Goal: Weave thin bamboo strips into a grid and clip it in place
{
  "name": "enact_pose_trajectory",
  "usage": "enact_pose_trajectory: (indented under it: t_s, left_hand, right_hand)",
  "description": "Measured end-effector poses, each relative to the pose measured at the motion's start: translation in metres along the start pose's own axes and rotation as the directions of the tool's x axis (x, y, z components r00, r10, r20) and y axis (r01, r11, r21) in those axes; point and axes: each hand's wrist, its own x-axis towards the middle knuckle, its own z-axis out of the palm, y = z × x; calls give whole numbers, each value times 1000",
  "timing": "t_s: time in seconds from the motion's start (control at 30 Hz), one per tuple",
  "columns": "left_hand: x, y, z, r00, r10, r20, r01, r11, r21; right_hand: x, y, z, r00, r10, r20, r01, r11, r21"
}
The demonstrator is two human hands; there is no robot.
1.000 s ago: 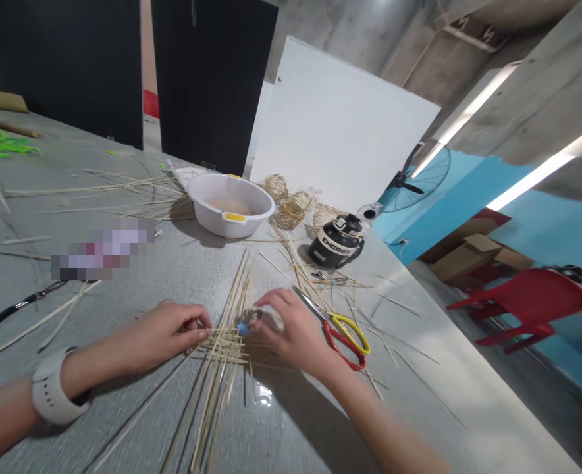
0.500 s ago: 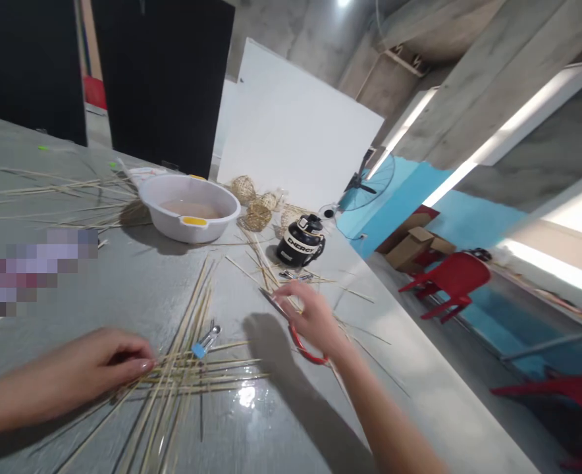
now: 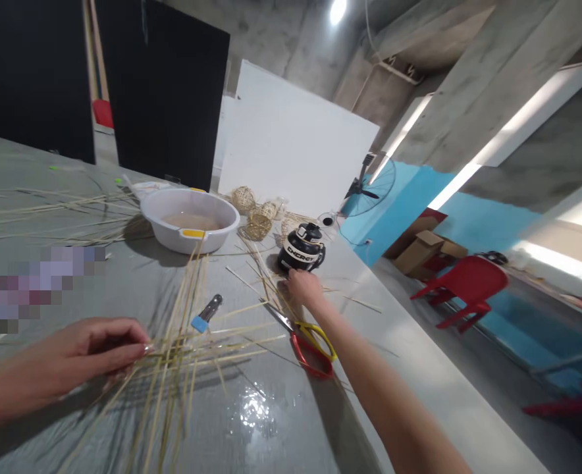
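Note:
My left hand [image 3: 106, 349] pinches the left edge of a loose weave of thin bamboo strips [image 3: 172, 359] between thumb and fingers. The woven sheet is lifted a little, its strips crossing and pointing several ways. Clamped or resting on its upper part is a clip [image 3: 208, 315] with a blue jaw cover; I cannot tell which. Beyond the scissors, my right hand [image 3: 305, 287] is lowered to the table in front of a black bottle [image 3: 301, 250]. Its fingers are curled, and their tips are hidden. Scissors [image 3: 312, 349] with red and yellow handles lie below my right forearm.
A white basin [image 3: 167, 237] holding water stands at the back left. Woven balls [image 3: 258, 225] sit between basin and bottle. Loose strips [image 3: 49, 207] spread over the far left of the table. A white board [image 3: 301, 145] and a fan [image 3: 365, 191] stand behind.
My right hand has moved away from me, past the scissors to the table by the bottle, over where metal clips lay. My left hand keeps hold of the weave, which has shifted and lifted.

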Motion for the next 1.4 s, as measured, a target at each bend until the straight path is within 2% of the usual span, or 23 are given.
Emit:
enact_pose_trajectory:
  t_s: [0.03, 0.13, 0.23, 0.3, 0.4, 0.47, 0.57, 0.63, 0.73, 0.83, 0.97, 1.07, 1.2, 1.27, 1.4]
  left_hand:
    - [0, 3, -4, 998, -7, 55, 12, 997, -79]
    - [2, 6, -11, 996, -9, 84, 22, 986, -162]
    - [3, 4, -12, 995, 22, 97, -5, 985, -172]
    - [2, 2, -12, 994, 38, 98, -20, 984, -177]
    - [0, 1, -10, 994, 53, 93, -34, 980, -194]
    - [-1, 1, -9, 995, 57, 84, -39, 978, -203]
    - [-2, 2, -8, 996, 72, 58, -58, 976, -208]
    - [-2, 4, -7, 995, 86, 42, -76, 977, -199]
    - [-3, 7, -5, 994, 107, 19, -103, 979, -174]
    - [-5, 10, -4, 992, 124, -4, -123, 982, -144]
    - [-6, 12, -4, 990, 139, -26, -141, 982, -125]
    - [-6, 11, -5, 989, 145, -39, -148, 980, -131]
    - [-7, 11, -5, 985, 160, -68, -168, 977, -132]
    - [-7, 12, -6, 985, 158, -70, -166, 978, -125]
    - [-8, 14, -4, 983, 160, -85, -169, 979, -116]
  right_hand:
    - [2, -1, 0, 1000, 6, -10, -6, 999, 52]
    - [5, -3, -12, 998, 36, -56, -21, 968, 248]
    - [-4, -8, -26, 993, 81, -87, -28, 870, 492]
    - [-22, -11, -30, 994, 98, -58, -39, 769, 638]
    - [-66, -16, -27, 992, 92, 91, -129, 636, 761]
    - [-100, -18, -22, 974, 71, 215, -215, 584, 782]
    - [-141, -18, -15, 927, 60, 371, -336, 573, 748]
    - [-156, -18, -11, 868, 89, 488, -447, 567, 692]
    - [-161, -17, -4, 805, 137, 577, -555, 515, 653]
    - [-159, -18, 3, 798, 150, 584, -575, 482, 662]
    - [-162, -23, 3, 856, 58, 513, -422, 652, 630]
    - [-167, -27, -4, 833, -21, 553, -386, 694, 608]
    - [-177, -32, -11, 746, -104, 658, -470, 619, 629]
    - [-184, -36, -10, 718, -155, 679, -505, 556, 661]
    - [-201, -48, -1, 763, -182, 620, -508, 425, 749]
